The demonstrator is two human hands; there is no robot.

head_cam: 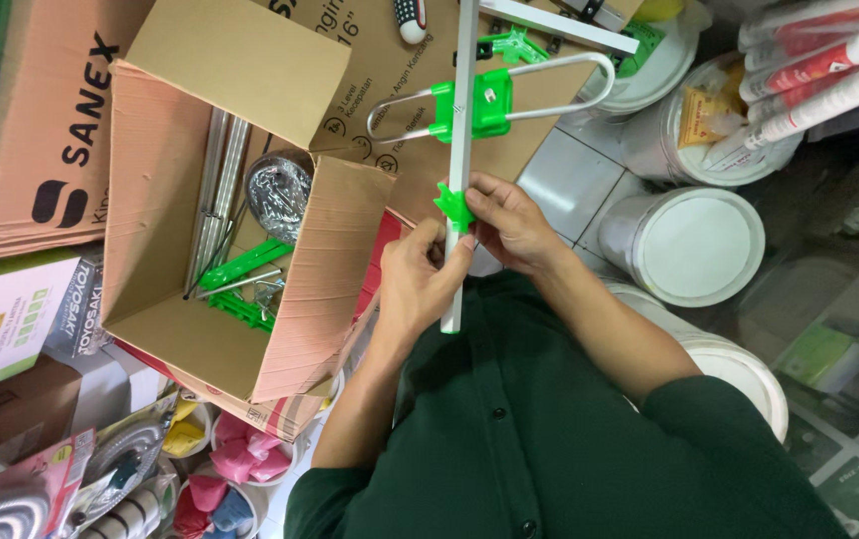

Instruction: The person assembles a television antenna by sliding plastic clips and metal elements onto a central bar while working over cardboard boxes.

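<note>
A long white square rod point(463, 70) runs away from me, upright in the view. My left hand point(418, 284) grips its near end. My right hand point(511, 222) pinches a small green plastic clip point(452, 206) fitted on the rod. Further up the rod sits a larger green bracket point(485, 103) holding a bent silver metal loop point(559, 75). A second white bar point(559, 27) crosses near the top beside another green piece point(511, 46).
An open cardboard box point(155, 200) at left holds metal rods, green plastic parts and a bag of screws. More cartons lie behind it. White lidded buckets point(694, 245) stand at right, tubes above them. Packaged goods sit at bottom left.
</note>
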